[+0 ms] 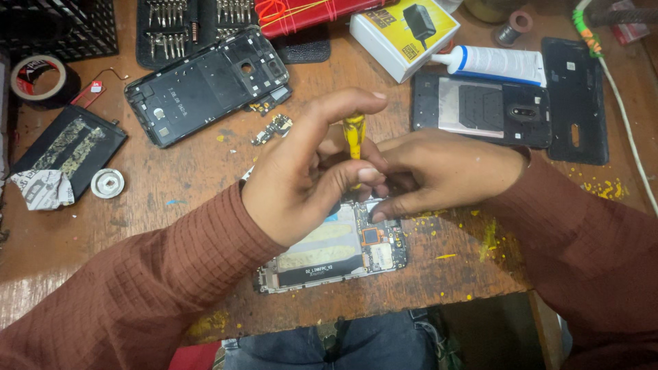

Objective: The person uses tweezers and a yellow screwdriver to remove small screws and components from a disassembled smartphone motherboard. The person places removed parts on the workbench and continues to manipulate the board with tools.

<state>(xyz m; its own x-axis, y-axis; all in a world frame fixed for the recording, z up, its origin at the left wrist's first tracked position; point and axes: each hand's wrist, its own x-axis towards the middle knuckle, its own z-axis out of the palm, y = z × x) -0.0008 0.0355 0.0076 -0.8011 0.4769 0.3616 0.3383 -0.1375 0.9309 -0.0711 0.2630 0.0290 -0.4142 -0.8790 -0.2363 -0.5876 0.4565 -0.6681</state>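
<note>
While gripped, yellow screwdriver (354,133) upright, tip down onto opened phone (343,250).

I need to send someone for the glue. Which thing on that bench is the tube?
Look at the far edge of the wooden table, right of the white and yellow box. The white tube lies on its side there, the only thing with a blue band behind its nozzle.

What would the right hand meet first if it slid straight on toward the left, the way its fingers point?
The right hand points left, and its fingertips already seem to touch the left hand beside the yellow screwdriver, above the opened phone. So it would probably press into the left hand's fingers first, though depth is unclear.
</note>
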